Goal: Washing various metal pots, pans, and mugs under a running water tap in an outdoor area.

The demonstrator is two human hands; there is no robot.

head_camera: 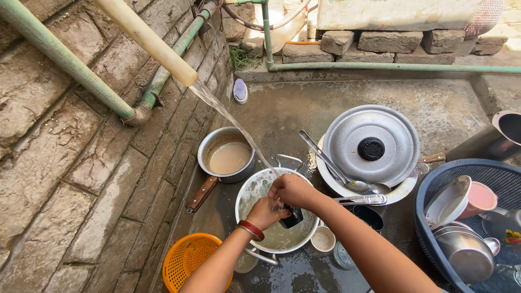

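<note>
A wet concrete floor (293, 108) runs along a rough brick wall (65, 179), with green pipes (70, 65) fixed to it and a pale spout (146, 38) pouring water down into a round metal pan (255, 192). The pan sits open side up — one loop handle points toward the wall's far end, the other toward the person. Both hands meet over it: the left hand (266, 212) curls shut round a dark scrubber (293, 217), the right hand (293, 190) is folded over the same spot, its grip hidden. The scrubber is mostly covered. Nearby — a saucepan (228, 157), an orange basket (187, 260), a lid (372, 144).
</note>
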